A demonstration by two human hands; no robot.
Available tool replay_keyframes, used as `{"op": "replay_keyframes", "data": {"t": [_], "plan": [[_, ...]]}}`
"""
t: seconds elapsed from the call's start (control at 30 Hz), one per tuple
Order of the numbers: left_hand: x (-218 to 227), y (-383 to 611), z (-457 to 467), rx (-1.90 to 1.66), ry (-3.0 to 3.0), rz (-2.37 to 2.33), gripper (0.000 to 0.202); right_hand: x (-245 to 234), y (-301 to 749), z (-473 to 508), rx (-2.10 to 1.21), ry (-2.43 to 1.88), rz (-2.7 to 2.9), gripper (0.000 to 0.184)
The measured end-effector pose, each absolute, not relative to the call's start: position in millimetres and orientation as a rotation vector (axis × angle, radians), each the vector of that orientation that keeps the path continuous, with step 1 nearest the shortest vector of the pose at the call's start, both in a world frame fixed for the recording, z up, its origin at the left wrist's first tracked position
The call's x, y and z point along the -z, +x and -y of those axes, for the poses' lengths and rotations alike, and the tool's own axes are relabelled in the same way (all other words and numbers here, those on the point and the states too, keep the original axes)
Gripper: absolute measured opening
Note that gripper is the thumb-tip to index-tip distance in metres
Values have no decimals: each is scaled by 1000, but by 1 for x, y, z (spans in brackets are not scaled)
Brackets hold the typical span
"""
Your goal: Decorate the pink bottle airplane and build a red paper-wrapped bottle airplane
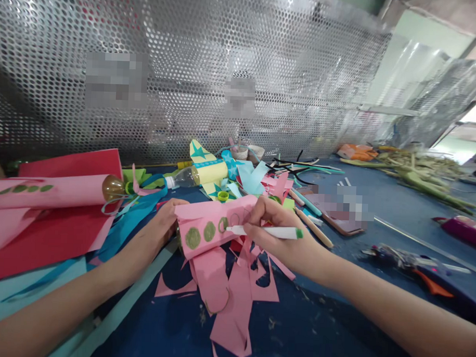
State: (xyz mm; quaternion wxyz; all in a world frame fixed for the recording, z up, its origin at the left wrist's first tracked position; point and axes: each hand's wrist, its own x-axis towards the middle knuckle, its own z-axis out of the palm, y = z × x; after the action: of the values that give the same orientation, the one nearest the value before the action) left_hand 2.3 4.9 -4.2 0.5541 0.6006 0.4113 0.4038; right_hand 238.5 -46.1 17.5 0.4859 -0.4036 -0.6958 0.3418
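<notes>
A pink paper-wrapped bottle point(203, 216) lies across the middle, with a row of green filled circles and pencilled outlines to their right. My left hand point(169, 218) closes around its left end; some fingers are hidden behind it. In my right hand point(273, 219) is a white marker point(275, 232) with a green end, pinched between thumb and fingers. Its tip touches a partly coloured circle. Below the bottle hang or lie pink paper pieces point(233, 308), some with curved cut-outs.
At left, another pink-wrapped bottle point(66, 189) rests on red paper point(101, 166). Behind stands a yellow paper-wrapped bottle point(211, 172). Toward the right are a phone point(340, 216), a glue gun point(426, 266) and a purple object point(466, 231). A perforated metal screen point(186, 109) borders the back.
</notes>
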Motion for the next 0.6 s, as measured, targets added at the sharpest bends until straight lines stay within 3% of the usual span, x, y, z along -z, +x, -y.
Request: {"op": "replay_keyframes", "data": {"t": [0.6], "plan": [[-4, 5, 1, -909, 1356, -982, 44, -13, 238, 47, -836, -971, 1670, 17]]}}
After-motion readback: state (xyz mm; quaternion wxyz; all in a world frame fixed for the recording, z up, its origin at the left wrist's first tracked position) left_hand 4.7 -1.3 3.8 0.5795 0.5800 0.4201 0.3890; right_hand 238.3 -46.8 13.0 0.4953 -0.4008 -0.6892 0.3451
